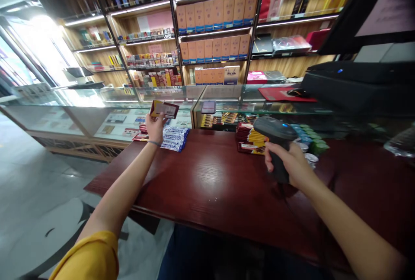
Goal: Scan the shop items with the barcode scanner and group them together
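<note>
My left hand point(155, 127) is raised above the left side of the counter, closed on a flat maroon-and-yellow packet point(169, 110). The packet's pale printed face is turned towards me. Below and beside that hand lie a pile of blue-and-white wrapped bars point(177, 137) and some red packets point(139, 136), partly hidden by the wrist. Over on the right, my right hand point(293, 161) grips the handle of a black barcode scanner point(275, 128), whose head points left with a small blue light on top. Just behind the scanner sits a stack of maroon-and-yellow packets point(248, 139).
The dark red wooden counter point(207, 202) lies before me. Several cans point(316, 146) stand right of the scanner. A glass display case point(155, 94) runs behind, with stocked shelves point(214, 29) beyond. A monitor point(366, 20) and black machine point(353, 85) occupy the right. A stool point(48, 236) stands lower left.
</note>
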Motion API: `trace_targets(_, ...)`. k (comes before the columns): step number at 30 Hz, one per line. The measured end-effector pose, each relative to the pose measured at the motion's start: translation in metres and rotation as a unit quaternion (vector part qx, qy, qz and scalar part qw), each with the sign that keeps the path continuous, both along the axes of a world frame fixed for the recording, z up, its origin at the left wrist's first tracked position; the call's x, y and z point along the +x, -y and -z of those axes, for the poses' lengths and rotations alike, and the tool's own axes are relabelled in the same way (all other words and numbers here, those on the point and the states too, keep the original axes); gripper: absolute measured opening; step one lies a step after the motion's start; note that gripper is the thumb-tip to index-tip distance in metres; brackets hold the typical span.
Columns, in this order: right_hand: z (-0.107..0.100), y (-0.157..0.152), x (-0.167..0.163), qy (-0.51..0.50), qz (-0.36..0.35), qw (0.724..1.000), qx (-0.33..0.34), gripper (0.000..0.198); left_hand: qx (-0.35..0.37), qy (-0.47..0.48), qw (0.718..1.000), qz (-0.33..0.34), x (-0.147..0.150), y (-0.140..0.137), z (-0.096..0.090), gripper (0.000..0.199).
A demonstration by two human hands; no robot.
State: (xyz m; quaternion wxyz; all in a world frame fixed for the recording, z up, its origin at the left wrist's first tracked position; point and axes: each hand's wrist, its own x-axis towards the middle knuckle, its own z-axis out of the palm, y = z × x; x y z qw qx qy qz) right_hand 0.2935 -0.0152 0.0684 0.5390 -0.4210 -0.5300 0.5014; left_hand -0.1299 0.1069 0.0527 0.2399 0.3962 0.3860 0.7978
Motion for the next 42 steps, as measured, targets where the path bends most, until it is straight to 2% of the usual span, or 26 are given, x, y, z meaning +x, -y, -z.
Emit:
trace_targets(3,-0.002,0.001,-0.001,0.003,0.004,1.000,0.007,0.029,0.013,0.100,0.987,0.125,0.050,0.005,-0.005,0.030)
trace_targets(6,-0.002,-0.001,0.000,0.005,0.013,1.000,0.020,0.029,-0.015,0.192,0.958,0.210,0.096,0.008,-0.005,0.018)
trace_targets(10,0.000,-0.005,0.001,-0.003,0.013,1.000,0.021,0.030,-0.052,0.276,0.921,0.270,0.147,0.004,0.003,0.013)
trace_targets(14,0.000,-0.002,-0.001,0.012,0.001,1.000,0.014,0.031,-0.076,0.288,0.905,0.304,0.178,0.002,0.016,0.015)
trace_targets(21,-0.001,0.007,-0.010,0.078,-0.020,0.996,-0.034,0.036,-0.083,0.294,0.902,0.306,0.183,0.005,0.032,0.020)
trace_targets(29,0.001,0.006,-0.009,0.171,-0.028,0.984,-0.044,0.026,-0.086,0.286,0.903,0.308,0.182,0.007,0.032,0.015)
trace_targets(36,-0.001,0.010,-0.011,0.106,-0.016,0.994,-0.017,0.025,-0.089,0.279,0.906,0.307,0.180,0.010,0.031,0.018)
trace_targets(42,-0.008,0.004,-0.001,0.025,0.013,1.000,0.009,0.026,-0.097,0.221,0.935,0.261,0.179,0.010,0.034,0.027)
